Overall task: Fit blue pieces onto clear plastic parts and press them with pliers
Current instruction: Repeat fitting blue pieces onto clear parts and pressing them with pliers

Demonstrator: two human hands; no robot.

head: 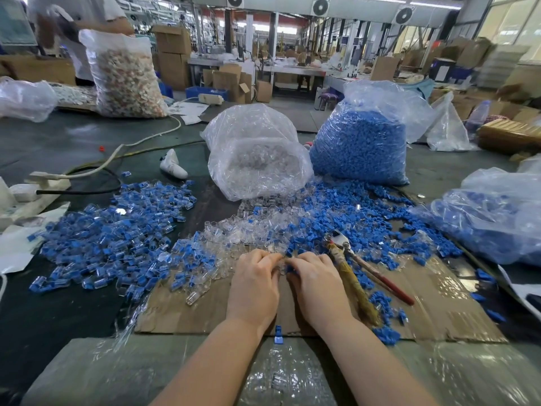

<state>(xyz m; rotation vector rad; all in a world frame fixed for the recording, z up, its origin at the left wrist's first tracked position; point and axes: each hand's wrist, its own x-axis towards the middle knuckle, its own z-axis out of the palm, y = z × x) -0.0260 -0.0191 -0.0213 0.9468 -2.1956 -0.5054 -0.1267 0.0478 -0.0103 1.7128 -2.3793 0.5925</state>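
Both hands together mid-desk: left hand [254,284] pinching a clear plastic part [281,266], right hand [317,284] pinching a blue piece [289,269] against it, presumably for fitting. Pliers [348,276] parked just right, within reach for pressing.

A big factory hall stretches back, lit by daylight from tall windows [509,27] on the right. Round fans [319,6] hang on a pale overhead beam. Stacked cardboard boxes [172,55] stand on the floor beside a long grey workbench [292,70]. A blue crate [206,92] sits low near them. Further back, racks and machinery blur together.
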